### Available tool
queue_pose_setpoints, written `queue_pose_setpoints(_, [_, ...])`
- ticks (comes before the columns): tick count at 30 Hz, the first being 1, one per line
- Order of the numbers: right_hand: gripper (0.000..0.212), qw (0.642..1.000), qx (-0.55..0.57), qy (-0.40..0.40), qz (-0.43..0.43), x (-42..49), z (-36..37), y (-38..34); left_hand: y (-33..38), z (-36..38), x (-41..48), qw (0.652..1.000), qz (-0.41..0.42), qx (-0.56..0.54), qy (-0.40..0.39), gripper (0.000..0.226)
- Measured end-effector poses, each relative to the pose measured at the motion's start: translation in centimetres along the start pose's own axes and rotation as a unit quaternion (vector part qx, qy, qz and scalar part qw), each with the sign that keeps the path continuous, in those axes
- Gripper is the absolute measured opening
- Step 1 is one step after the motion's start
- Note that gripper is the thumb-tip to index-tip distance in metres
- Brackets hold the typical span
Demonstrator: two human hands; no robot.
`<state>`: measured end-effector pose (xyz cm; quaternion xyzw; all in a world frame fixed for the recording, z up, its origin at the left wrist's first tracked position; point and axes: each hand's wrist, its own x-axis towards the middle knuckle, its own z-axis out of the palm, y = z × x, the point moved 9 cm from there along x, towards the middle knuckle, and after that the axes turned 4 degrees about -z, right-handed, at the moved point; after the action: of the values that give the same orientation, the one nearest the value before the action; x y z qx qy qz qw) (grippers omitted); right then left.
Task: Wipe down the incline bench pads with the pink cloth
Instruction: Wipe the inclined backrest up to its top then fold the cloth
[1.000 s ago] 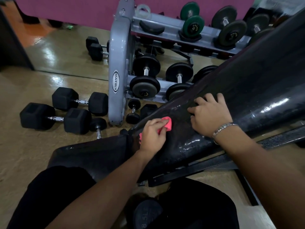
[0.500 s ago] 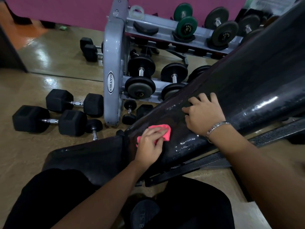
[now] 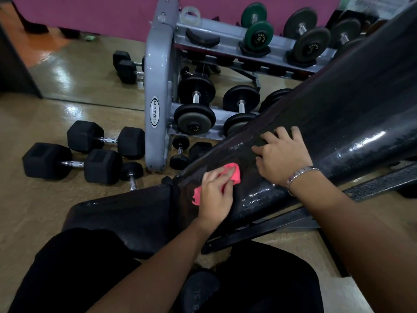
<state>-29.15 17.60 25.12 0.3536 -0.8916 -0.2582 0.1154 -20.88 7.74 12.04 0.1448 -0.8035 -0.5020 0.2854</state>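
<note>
Gripping pink cloth (image 3: 235, 172), left hand (image 3: 214, 196) fingers (image 3: 217, 177) seemingly clamped, back pad (image 3: 349, 109) sloping up rightward

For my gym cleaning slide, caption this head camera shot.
Left hand presses a pink cloth to the incline bench's back pad while the right hand rests on it.

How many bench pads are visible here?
2. The inclined back pad runs up to the right, the pink cloth on its lower end; the seat pad lies lower left of it.
</note>
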Motion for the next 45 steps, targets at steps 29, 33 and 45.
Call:
queue_pose_setpoints(29, [0.037,1.0,0.001,0.007,-0.001,-0.2,0.0,-0.1,0.4,-0.2,-3.9,0.999,-0.027,-0.038,0.022,0.042])
queue_pose_setpoints(33, [0.037,1.0,0.004,0.012,0.001,-0.2,0.1,-0.1,1.3,-0.5,-6.6,0.994,0.098,-0.036,-0.013,0.041])
queue_pose_setpoints(45, [0.042,0.999,0.033,0.007,-0.017,-1.5,-0.3,0.2,0.6,-0.6,-5.6,0.996,0.08,-0.029,0.004,0.042])
